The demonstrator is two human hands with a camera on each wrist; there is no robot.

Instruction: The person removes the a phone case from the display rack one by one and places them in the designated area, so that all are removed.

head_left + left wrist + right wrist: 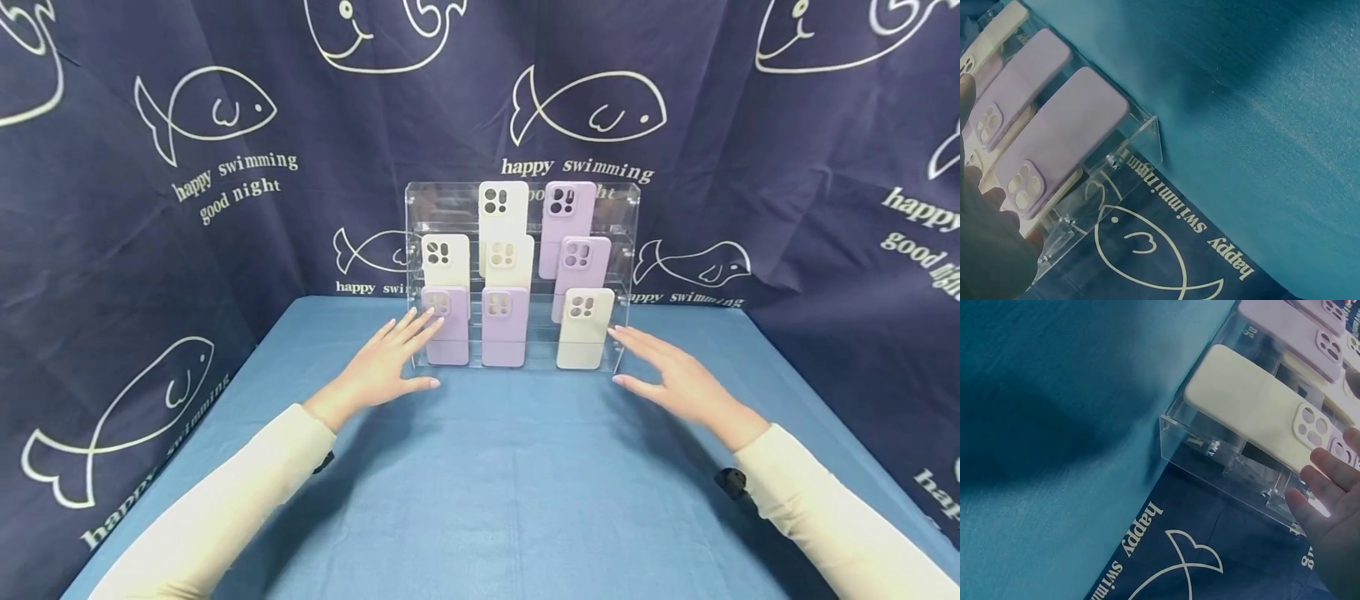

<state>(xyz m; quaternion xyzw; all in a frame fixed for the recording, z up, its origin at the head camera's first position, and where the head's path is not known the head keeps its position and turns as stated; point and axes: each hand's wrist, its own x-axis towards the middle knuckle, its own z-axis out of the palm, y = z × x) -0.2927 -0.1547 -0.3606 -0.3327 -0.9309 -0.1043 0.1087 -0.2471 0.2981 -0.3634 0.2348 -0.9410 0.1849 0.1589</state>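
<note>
A clear acrylic tiered stand (442,204) holds several phone cases leaning in three rows. Up front are a left purple case (447,342), a middle purple case (504,337) and a white case (588,333) at the right. Behind them lean two white cases and a purple case (583,258); the top row has a white case (502,196) and a purple case (572,200). My left hand (378,362) spreads its straight fingers at the stand's left side, overlapping the left purple case. At the right side, my right hand (678,379) has its fingertips near the white front case. Neither hand holds anything.
Blue cloth (495,483) covers the table under the stand. Dark blue curtains (450,117) with white fish drawings and lettering hang behind and at both sides. A small black device (731,482) sits at the right wrist, and another (324,462) at the left.
</note>
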